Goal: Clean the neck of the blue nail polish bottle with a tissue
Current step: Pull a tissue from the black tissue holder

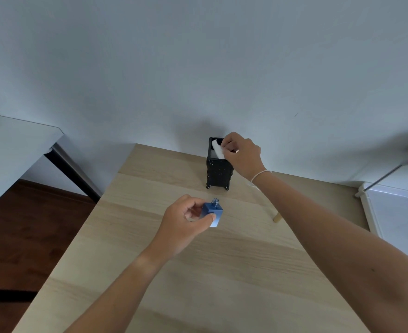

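The blue nail polish bottle [213,213] is a small square block with a bare threaded neck on top and no cap. My left hand [183,223] grips it by thumb and fingers just above the wooden table [150,248]. Further back, a black box-shaped holder [218,173] stands by the wall. My right hand [241,153] reaches over its open top and pinches a white tissue [217,149] that sticks out of it.
A pale wooden stick-like object [276,217] pokes out from under my right forearm on the table. A white desk [10,150] stands to the left over a dark wood floor. White furniture with a metal rod [390,195] sits at the right.
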Demonstrator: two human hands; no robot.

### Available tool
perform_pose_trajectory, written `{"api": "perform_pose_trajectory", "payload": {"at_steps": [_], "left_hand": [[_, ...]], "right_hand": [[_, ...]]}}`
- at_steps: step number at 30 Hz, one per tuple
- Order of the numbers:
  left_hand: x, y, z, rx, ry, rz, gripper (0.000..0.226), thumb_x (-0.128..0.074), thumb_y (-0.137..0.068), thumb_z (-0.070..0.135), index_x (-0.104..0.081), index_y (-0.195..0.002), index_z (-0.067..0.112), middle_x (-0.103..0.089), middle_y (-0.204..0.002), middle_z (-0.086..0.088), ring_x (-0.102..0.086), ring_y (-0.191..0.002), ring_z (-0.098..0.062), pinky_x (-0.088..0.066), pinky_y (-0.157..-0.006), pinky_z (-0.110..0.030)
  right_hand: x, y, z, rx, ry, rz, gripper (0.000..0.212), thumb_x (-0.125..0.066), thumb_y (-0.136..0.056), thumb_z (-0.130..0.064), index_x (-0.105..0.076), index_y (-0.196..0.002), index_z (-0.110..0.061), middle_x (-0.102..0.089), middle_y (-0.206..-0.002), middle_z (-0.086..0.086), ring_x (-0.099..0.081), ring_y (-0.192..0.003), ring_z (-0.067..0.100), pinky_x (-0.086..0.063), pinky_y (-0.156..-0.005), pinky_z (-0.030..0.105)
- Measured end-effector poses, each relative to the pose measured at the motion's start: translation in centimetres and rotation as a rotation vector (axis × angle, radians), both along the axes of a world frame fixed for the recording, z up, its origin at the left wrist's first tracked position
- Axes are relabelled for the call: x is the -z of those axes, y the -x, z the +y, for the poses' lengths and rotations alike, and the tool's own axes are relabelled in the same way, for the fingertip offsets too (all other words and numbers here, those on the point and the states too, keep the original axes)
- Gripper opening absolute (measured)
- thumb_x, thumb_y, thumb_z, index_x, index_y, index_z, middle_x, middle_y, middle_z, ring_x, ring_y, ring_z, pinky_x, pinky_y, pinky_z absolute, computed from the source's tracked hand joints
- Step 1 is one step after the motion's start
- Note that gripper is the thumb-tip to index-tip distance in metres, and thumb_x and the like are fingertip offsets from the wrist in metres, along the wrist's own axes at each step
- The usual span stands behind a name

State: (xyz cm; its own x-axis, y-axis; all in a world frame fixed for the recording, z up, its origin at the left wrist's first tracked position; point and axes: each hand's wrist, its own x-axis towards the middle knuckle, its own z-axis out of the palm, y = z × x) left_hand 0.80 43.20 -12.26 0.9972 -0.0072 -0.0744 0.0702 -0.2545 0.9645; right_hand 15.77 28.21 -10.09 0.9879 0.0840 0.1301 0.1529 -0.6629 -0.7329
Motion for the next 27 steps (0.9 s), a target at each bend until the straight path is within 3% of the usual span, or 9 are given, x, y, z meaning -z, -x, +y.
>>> {"api": "perform_pose_trajectory", "payload": {"at_steps": [9, 12, 15, 22, 27], "left_hand": [[-0.17, 0.01, -0.26, 0.008, 0.008, 0.0, 0.017, -0.069, -0.065, 0.028, -0.069, -0.081, 0.032, -0.061, -0.077, 0.012, -0.064, -0.079, -0.012, -0.057, -0.078, -0.048], [-0.26, 0.05, -0.27, 0.008, 0.006, -0.001, 0.017, -0.069, -0.065, 0.028, -0.069, -0.081, 0.032, -0.061, -0.077, 0.012, -0.063, -0.078, -0.011, -0.057, -0.078, -0.048], [-0.26, 0.03, -0.29, 0.01, 0.003, -0.004, 0.016, -0.069, -0.065, 0.028, -0.069, -0.08, 0.034, -0.061, -0.078, 0.01, -0.064, -0.078, -0.013, -0.057, -0.077, -0.049], [-0.25, 0.05, -0.4, 0.018, 0.004, -0.005, 0.016, -0.071, -0.068, 0.024, -0.068, -0.081, 0.034, -0.061, -0.076, 0.018, -0.063, -0.079, -0.011, -0.058, -0.077, -0.048], [-0.37, 0.17, -0.37, 0.01, 0.002, -0.01, 0.018, -0.071, -0.072, 0.017, -0.069, -0.084, 0.029, -0.061, -0.079, 0.01, -0.064, -0.078, -0.011, -0.058, -0.077, -0.048]], "right_hand": [[-0.61, 0.28, -0.1, -0.023, -0.022, 0.092, 0.028, -0.048, -0.082, -0.005, -0.073, -0.085, -0.017, -0.072, -0.094, 0.01, -0.059, -0.086, 0.024, -0.042, -0.095, 0.043], [-0.78, 0.58, -0.23, -0.038, -0.043, 0.118, 0.028, -0.048, -0.081, -0.004, -0.074, -0.088, -0.015, -0.071, -0.098, 0.009, -0.062, -0.088, 0.028, -0.046, -0.091, 0.04], [-0.81, 0.72, -0.47, -0.072, -0.063, 0.144, 0.023, -0.053, -0.081, -0.01, -0.073, -0.091, -0.015, -0.07, -0.105, 0.004, -0.062, -0.094, 0.021, -0.045, -0.093, 0.035], [-0.67, 0.51, -0.44, -0.083, -0.073, 0.139, 0.015, -0.068, -0.078, -0.02, -0.072, -0.09, -0.014, -0.063, -0.083, -0.001, -0.055, -0.081, 0.013, -0.041, -0.082, 0.026], [-0.78, 0.32, -0.39, -0.081, -0.021, 0.132, 0.016, -0.061, -0.08, -0.01, -0.071, -0.092, -0.012, -0.065, -0.087, 0.004, -0.056, -0.085, 0.015, -0.043, -0.094, 0.035]]}}
